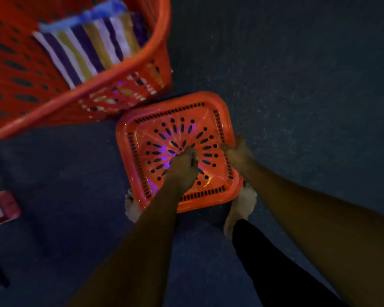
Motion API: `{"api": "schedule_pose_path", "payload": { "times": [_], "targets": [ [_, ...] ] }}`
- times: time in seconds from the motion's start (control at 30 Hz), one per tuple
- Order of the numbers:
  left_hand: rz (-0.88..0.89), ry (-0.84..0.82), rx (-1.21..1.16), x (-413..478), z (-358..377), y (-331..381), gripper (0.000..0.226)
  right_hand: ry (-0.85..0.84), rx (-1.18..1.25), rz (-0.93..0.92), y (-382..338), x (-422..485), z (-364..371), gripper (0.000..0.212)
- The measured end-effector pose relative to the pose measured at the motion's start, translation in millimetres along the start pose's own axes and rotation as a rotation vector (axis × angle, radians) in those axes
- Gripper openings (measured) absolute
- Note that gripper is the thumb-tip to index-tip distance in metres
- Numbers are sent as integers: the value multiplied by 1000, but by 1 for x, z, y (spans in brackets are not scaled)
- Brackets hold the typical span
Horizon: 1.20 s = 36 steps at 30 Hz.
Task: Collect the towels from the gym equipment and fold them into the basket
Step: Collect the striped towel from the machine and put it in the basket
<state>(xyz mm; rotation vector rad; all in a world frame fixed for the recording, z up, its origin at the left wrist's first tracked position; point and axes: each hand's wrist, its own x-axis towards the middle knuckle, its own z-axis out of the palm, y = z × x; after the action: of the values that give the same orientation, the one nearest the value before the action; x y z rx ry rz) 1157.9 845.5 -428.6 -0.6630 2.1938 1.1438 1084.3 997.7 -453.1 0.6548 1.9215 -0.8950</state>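
An orange perforated basket point(122, 69) stands at the upper left. Inside it lies a folded towel point(87, 47) with purple, white and yellow stripes and a blue edge. A square orange basket lid point(175, 127) with slotted holes is low over the floor, in front of my bare feet. My left hand point(183, 166) is at the lid's middle, its fingers curled down onto it. My right hand point(237, 151) grips the lid's right edge. Both hands are blurred and dim.
Dark blue carpet point(297, 85) covers the floor all around. A small red and white object point(0, 209) lies at the left edge. My bare feet point(242, 204) stand just under the lid's near edge, one on each side.
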Motion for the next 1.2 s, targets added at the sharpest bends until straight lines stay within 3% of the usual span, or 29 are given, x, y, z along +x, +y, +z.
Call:
{"api": "schedule_pose_path", "payload": {
  "times": [0.13,0.17,0.2,0.27,0.37,0.4,0.5,0.6,0.7,0.9,1.03,1.1,1.2],
  "targets": [
    [-21,-45,-28,-2,21,2,19,21,205,71,49,45,16,100],
    [-45,-49,-59,-2,14,16,26,34,298,84,26,16,-2,101],
    [-81,-74,-96,-8,5,29,34,-53,364,152,36,22,9,97],
    [-99,-57,-129,-20,-13,49,45,-276,474,93,31,6,1,83],
    [-174,-78,-19,-76,-27,65,65,-358,488,21,8,-54,-6,77],
    [-199,-111,62,-99,-34,70,62,-443,553,126,-17,-89,-10,75],
    [-338,199,-2,-119,-89,104,49,-267,396,136,-65,-173,-40,61],
    [-263,284,-33,-151,-157,131,20,-154,282,42,-93,-203,-44,45],
    [-232,364,1,-191,-212,142,34,-45,128,-58,-115,-226,-53,38],
    [-200,600,-286,-219,-329,148,43,88,49,-94,-178,-275,-66,79],
    [-217,759,-613,-188,-379,118,39,119,95,-202,-220,-269,-45,66],
    [-203,834,-645,-167,-392,109,36,162,114,-288,-244,-260,-35,60],
    [-223,847,-536,-128,-413,90,47,270,33,-440,-282,-235,-12,81]
  ]
}}
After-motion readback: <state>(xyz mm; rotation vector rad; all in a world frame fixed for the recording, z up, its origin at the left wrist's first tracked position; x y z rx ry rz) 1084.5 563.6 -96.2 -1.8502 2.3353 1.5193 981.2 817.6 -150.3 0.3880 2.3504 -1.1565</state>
